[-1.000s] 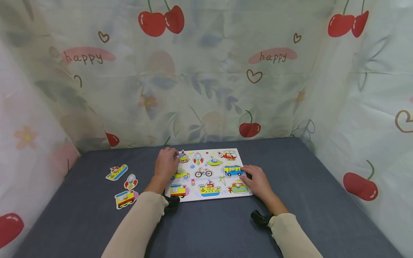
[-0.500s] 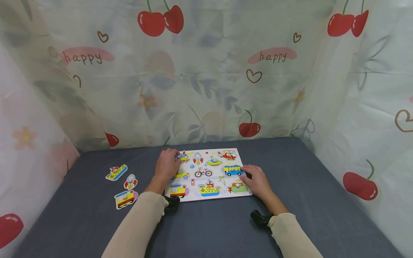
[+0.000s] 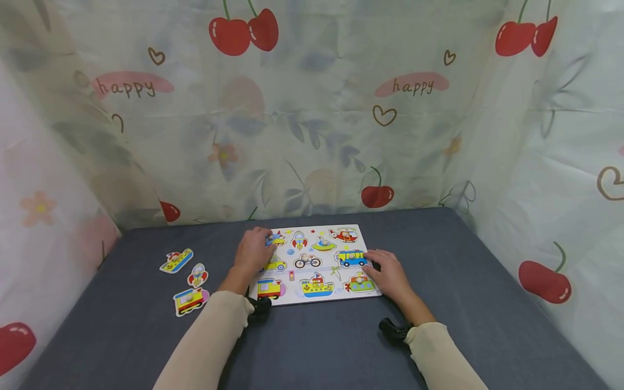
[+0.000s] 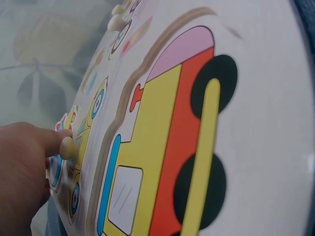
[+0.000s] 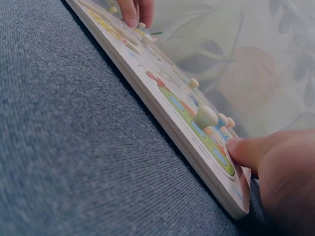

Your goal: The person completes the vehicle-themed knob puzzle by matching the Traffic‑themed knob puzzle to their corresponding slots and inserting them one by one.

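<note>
White puzzle board (image 3: 293,290) flat on dark blue-grey cloth table (image 3: 331,346), between both hands. Thin pale edge, glossy top, colourful vehicle prints, small pale wooden knobs standing up.

Left hand (image 3: 252,252) at upper left corner of board, thumb and fingers touching airplane (image 3: 279,238). Pinching or only pressing: cannot tell, contact mostly hidden behind fingers. Airplane blue and yellow, partly covered, on board in top left spot; whether fully seated, unclear.

Right hand (image 3: 388,271) resting on right edge of board, fingers loosely extended, thumb apart from them. Fingertips beside blue-and-yellow bus (image 3: 347,259), thumb near green submarine (image 3: 363,285).

Also on board, with knobs: red helicopter (image 3: 343,235), yellow-green saucer (image 3: 324,245), bicycle (image 3: 307,261), yellow car (image 3: 275,264) just below left fingers.

Grooved outlines with printed pictures, knobless: train recess (image 4: 157,147) in yellow, red and pink with dark wheels; ship recess (image 3: 317,286); rocket recess (image 3: 299,240).

Loose on table, left of board: yellow ship piece (image 3: 176,262), tilted; red-and-white rocket piece (image 3: 197,276); train piece (image 3: 190,301), yellow and red, pink nose, just below rocket piece. Behind table, pale curtain (image 3: 312,157) with cherries and hearts.
</note>
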The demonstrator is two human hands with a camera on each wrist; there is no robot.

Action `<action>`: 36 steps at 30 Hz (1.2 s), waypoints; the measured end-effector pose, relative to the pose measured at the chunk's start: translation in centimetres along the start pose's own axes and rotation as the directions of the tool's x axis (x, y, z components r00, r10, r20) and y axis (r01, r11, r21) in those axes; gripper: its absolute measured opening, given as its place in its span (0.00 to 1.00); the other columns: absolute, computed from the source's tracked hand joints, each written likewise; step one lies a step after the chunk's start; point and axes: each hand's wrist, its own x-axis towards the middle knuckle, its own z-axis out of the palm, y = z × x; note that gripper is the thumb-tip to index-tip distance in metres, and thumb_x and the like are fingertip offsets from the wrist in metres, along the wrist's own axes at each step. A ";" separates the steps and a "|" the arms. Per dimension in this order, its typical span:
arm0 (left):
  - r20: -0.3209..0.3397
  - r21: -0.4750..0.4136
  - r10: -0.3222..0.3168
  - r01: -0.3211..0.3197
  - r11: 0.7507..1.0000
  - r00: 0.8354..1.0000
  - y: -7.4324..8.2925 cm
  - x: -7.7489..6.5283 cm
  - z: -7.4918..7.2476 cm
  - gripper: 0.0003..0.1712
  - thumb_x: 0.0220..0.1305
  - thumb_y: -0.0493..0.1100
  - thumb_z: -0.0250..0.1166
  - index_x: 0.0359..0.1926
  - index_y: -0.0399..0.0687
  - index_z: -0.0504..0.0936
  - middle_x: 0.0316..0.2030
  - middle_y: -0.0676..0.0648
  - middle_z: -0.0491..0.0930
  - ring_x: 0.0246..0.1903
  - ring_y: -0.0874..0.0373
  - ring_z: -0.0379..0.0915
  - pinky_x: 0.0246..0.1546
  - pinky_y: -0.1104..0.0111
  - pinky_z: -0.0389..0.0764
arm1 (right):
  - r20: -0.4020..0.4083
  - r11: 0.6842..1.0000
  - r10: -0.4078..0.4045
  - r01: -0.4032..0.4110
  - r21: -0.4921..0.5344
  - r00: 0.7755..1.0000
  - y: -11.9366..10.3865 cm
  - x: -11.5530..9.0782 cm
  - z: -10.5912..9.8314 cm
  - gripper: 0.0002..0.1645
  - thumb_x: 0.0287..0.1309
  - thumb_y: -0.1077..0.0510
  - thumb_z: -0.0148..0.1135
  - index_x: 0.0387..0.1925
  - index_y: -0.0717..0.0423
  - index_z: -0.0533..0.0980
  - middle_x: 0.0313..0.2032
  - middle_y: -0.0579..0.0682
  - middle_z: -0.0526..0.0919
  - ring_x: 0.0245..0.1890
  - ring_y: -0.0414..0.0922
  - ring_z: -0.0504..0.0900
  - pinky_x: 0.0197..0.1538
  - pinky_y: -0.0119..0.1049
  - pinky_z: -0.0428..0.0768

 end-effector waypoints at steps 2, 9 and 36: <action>0.010 0.013 -0.007 0.007 1.000 1.000 0.0 0.0 0.0 0.25 0.62 0.47 0.68 0.59 0.45 0.78 0.58 0.43 0.73 0.56 0.47 0.67 0.56 0.52 0.70 | 0.001 1.000 -0.001 0.001 -0.001 1.000 0.0 0.0 0.0 0.27 0.63 0.54 0.64 0.61 0.60 0.74 0.62 0.58 0.73 0.67 0.58 0.61 0.65 0.58 0.57; 0.042 0.023 -0.030 0.029 0.999 0.999 0.1 0.0 0.0 0.26 0.64 0.47 0.66 0.61 0.45 0.76 0.58 0.42 0.73 0.56 0.47 0.67 0.56 0.52 0.69 | 0.004 1.000 0.001 -0.001 -0.002 1.000 0.0 0.0 0.0 0.27 0.63 0.54 0.63 0.61 0.60 0.74 0.62 0.58 0.73 0.67 0.58 0.60 0.65 0.58 0.57; 0.149 0.015 0.053 -0.056 0.998 0.987 -1.3 -0.4 -1.2 0.25 0.63 0.45 0.65 0.61 0.47 0.78 0.59 0.42 0.75 0.56 0.48 0.69 0.58 0.50 0.67 | -0.003 1.000 -0.002 0.002 -0.004 1.000 0.0 0.0 0.0 0.27 0.63 0.54 0.64 0.61 0.59 0.75 0.62 0.58 0.73 0.67 0.58 0.60 0.65 0.58 0.58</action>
